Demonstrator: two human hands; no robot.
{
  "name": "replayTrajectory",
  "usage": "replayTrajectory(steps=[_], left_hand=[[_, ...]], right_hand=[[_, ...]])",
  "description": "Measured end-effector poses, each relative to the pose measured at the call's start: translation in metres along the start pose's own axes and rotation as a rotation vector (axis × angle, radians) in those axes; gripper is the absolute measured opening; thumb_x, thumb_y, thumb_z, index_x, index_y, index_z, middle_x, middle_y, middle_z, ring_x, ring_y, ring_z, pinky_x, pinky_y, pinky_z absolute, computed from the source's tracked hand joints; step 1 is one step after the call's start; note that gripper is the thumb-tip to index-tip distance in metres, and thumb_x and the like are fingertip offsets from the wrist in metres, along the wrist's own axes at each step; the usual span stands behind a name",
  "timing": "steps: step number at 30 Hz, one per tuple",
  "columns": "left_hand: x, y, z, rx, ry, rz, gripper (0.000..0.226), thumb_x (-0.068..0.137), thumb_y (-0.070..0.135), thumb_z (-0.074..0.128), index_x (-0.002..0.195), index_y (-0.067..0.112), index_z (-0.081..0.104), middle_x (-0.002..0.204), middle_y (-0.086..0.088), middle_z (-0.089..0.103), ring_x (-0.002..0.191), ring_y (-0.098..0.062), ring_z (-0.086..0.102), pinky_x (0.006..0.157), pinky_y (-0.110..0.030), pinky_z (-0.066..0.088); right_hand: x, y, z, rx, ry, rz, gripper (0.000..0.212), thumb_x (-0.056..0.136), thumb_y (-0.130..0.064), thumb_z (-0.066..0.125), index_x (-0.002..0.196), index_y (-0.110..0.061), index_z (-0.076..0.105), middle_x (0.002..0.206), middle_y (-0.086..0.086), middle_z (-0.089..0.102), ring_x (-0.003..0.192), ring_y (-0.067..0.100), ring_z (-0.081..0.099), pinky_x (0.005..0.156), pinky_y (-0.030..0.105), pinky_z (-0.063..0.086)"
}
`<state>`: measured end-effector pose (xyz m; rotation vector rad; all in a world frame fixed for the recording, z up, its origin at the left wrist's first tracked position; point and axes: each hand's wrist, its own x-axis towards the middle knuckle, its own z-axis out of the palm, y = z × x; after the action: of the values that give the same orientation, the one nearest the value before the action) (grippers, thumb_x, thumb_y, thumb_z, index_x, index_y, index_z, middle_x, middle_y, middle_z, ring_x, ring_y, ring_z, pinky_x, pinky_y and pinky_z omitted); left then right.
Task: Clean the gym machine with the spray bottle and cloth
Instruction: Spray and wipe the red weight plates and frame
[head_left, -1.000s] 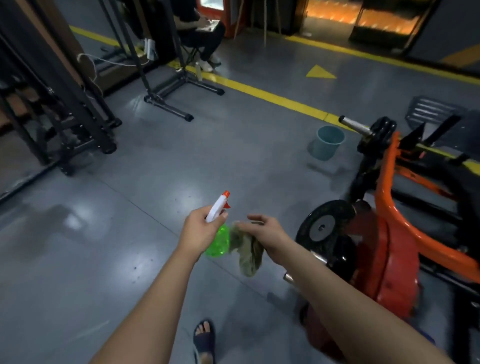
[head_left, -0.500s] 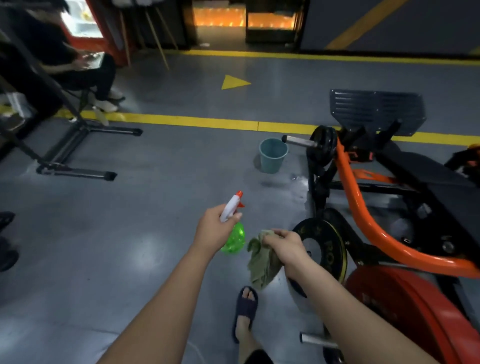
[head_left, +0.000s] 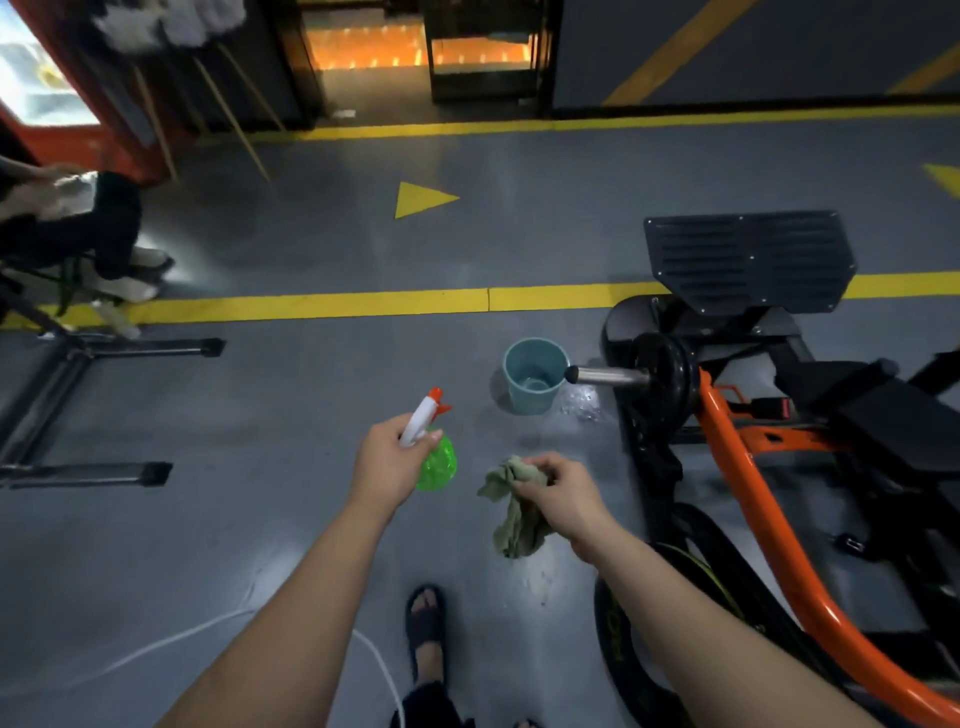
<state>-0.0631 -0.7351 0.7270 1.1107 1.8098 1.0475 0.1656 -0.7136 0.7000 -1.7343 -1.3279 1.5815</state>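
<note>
head view, left hand (head_left: 387, 464) gripping spray bottle (head_left: 435, 457), right hand (head_left: 563, 493) clutching cloth (head_left: 514, 522), gym machine (head_left: 748, 457) right

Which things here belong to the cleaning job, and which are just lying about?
Job: spray bottle in left hand; cloth in right hand; orange gym machine.
Lying about: teal bucket, untouched; white cable; black floor stand.

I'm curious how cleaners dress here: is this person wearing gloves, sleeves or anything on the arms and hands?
No. Both forearms are bare up to the frame's edge, with no sleeve showing. The left hand and right hand have no gloves, and no watch, band or ring is visible.
</note>
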Motion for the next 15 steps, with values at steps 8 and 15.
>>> replayTrajectory(steps=[8,15], left_hand=[[0.195,0.0,-0.011,0.03,-0.132,0.001,0.021,0.083,0.029,0.071,0.102,0.029,0.081,0.104,0.009,0.078,0.095,-0.013,0.071,0.088,-0.04,0.056],[0.305,0.019,-0.018,0.156,-0.226,0.005,0.026,0.09,0.021,0.073,0.111,0.036,0.079,0.101,0.0,0.078,0.099,-0.022,0.071,0.086,-0.037,0.055]], right_hand=[[0.143,-0.083,0.045,-0.004,0.276,-0.027,0.022,0.082,-0.012,0.078,0.094,-0.03,0.073,0.093,-0.008,0.074,0.09,0.016,0.07,0.08,0.029,0.056],[0.228,-0.15,0.051,0.09,0.41,-0.059,0.019,0.082,-0.017,0.077,0.097,-0.029,0.071,0.098,-0.014,0.074,0.091,0.011,0.069,0.084,0.033,0.058]])
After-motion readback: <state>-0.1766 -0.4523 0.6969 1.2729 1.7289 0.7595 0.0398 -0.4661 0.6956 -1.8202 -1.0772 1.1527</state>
